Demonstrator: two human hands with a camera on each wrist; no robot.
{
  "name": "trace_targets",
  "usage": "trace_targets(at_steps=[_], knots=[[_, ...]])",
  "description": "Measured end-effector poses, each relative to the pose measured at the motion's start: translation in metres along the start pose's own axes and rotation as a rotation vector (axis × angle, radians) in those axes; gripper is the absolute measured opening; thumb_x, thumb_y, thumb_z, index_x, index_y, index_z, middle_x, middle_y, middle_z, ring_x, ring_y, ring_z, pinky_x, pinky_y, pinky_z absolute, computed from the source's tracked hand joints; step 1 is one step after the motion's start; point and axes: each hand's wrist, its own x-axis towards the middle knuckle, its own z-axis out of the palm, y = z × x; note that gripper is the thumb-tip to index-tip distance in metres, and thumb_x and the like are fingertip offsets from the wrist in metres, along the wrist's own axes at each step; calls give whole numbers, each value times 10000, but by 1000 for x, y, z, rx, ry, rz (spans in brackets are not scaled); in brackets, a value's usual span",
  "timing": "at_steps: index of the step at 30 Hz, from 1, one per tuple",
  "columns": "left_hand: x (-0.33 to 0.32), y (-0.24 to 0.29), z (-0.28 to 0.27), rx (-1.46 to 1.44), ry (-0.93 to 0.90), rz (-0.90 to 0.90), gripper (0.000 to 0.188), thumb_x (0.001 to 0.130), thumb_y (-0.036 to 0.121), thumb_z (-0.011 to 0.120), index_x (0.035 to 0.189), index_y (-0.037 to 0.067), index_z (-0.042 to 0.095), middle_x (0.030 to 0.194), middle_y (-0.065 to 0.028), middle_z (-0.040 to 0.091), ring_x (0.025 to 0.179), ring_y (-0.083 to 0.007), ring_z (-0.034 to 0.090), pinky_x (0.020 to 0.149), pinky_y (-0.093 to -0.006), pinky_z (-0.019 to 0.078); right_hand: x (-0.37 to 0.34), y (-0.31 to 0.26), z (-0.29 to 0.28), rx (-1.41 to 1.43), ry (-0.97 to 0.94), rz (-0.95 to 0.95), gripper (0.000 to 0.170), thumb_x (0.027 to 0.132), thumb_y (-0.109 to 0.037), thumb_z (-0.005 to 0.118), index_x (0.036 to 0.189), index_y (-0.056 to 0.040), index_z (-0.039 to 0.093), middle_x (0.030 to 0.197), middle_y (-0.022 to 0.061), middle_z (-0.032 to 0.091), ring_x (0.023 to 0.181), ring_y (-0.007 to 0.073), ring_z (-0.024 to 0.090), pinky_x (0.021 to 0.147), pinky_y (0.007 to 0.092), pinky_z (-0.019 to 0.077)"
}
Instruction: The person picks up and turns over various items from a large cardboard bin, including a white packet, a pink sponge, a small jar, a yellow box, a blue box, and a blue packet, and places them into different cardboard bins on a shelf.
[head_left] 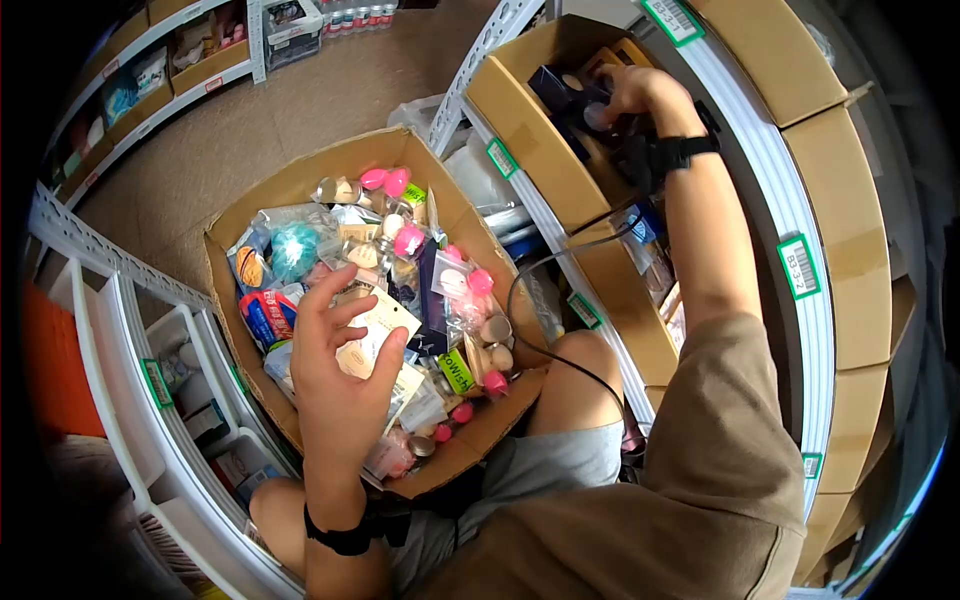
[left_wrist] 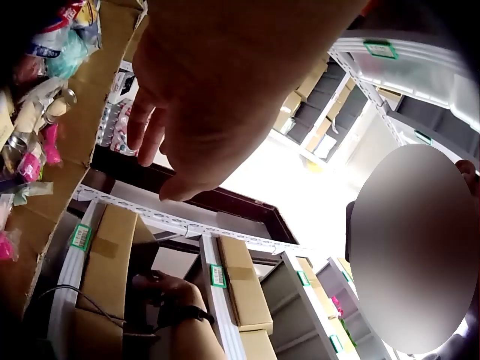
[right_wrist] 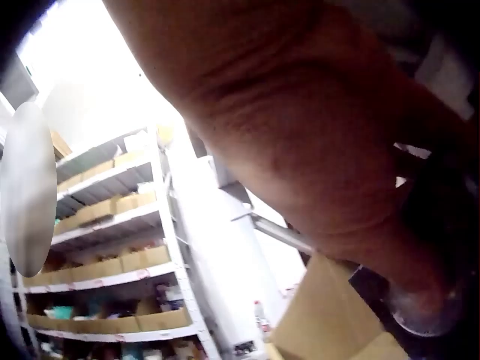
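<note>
My left hand hovers with spread, loosely bent fingers over a large open carton; nothing is in its grasp. Beneath it lie a cream card packet, a red and blue packet and several makeup sponges, such as a pink one. On the right, my right hand reaches into a cardboard shelf box. There its thumb and fingers grip a clear, round-ended container, whose body is mostly hidden by the hand. Dark boxes lie beside those fingers.
A black cable loops from the right wrist past the carton. White shelving with a green-edged label borders the carton on the right. White bins stand at left; another shelf is across the floor.
</note>
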Motion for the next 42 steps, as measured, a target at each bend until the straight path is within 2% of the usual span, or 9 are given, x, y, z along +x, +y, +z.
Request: trace_targets(at_steps=[11,22,25,27,30,35,38,39,42], knots=[[7,-12,-4,87,-4,-11,525,766,-2,739,1245,39,527,1291,-124,572,1048,-223,642,816,-323,516,84,54,32,-179,-109,153,888,583,-272,899,1365,-159,493,1332,101,593,1203,313,577,974,431,478],[8,-13,-7,170,-42,36,470,783,-15,723,1215,35,544,1303,-116,566,1065,-195,620,828,-302,493,83,32,69,-237,-298,334,1050,626,-330,881,1501,-203,315,1371,152,561,1219,360,571,976,526,471],[9,-10,-7,183,-42,50,462,785,-14,720,1210,40,548,1307,-103,569,1064,-190,618,829,-300,492,74,33,71,-255,-180,206,923,641,-293,865,1443,-194,420,1336,157,586,1192,359,591,964,522,484],[10,-10,-7,173,-22,61,446,784,-3,722,1195,32,555,1288,-122,571,1067,-221,617,824,-319,509,97,52,98,-313,-87,146,550,878,-279,680,1387,-157,509,1316,114,610,1167,343,610,911,526,527],[11,-8,-12,186,8,91,427,783,6,724,1178,26,564,1265,-143,574,1065,-253,620,816,-339,528,111,55,113,-314,-36,137,404,931,-235,583,1325,-146,573,1298,112,622,1178,335,604,913,550,518],[19,-6,-38,194,192,144,384,795,5,722,1149,30,577,1193,-127,620,1014,-226,647,763,-313,521,83,27,54,-223,-78,196,577,715,-226,781,1258,-94,636,1281,150,626,1181,328,599,932,422,522],[22,-5,-64,-58,385,123,273,904,-13,625,1166,-7,546,1220,-136,614,1013,-151,627,812,-247,513,143,43,48,-286,-127,-243,395,792,-277,694,1050,22,709,955,209,718,811,327,711,715,409,576],[24,-5,-71,-126,451,156,246,915,-4,615,1152,-9,550,1196,-131,627,998,-150,633,798,-244,512,61,-22,0,72,-165,101,329,854,-292,657,949,21,684,857,206,703,813,353,681,699,418,529],[26,0,-83,-220,570,104,176,927,12,593,1101,-1,564,1140,-128,643,929,-146,640,755,-235,497,7,-102,-18,-27,-6,-457,339,862,-315,656,909,20,662,719,184,666,740,333,669,687,417,516]])
